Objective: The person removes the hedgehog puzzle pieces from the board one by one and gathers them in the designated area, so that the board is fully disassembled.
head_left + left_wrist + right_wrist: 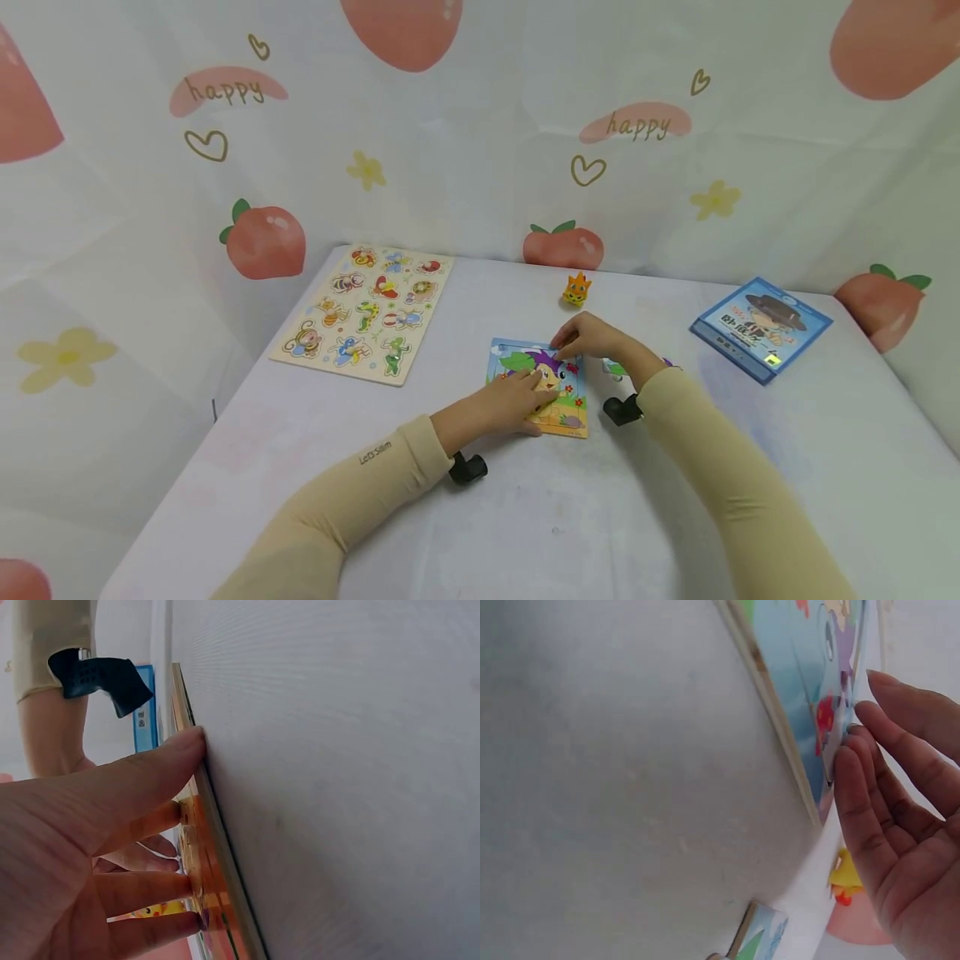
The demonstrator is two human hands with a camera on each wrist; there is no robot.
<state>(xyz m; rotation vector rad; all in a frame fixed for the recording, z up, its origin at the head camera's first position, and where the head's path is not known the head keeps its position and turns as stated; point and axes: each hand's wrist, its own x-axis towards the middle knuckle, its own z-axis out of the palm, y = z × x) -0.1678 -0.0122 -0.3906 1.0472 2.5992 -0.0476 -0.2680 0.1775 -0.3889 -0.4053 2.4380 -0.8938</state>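
At the puzzle's (562,383) far right corner, your right hand (588,337) bends loosely, fingertips touching a piece (826,720) that seems tilted; your left hand (506,402) spans the middle, fingers apart. A loose piece (613,368) lies just right, a toy (576,290) beyond, insect board (378,335) left, box (761,325) right.
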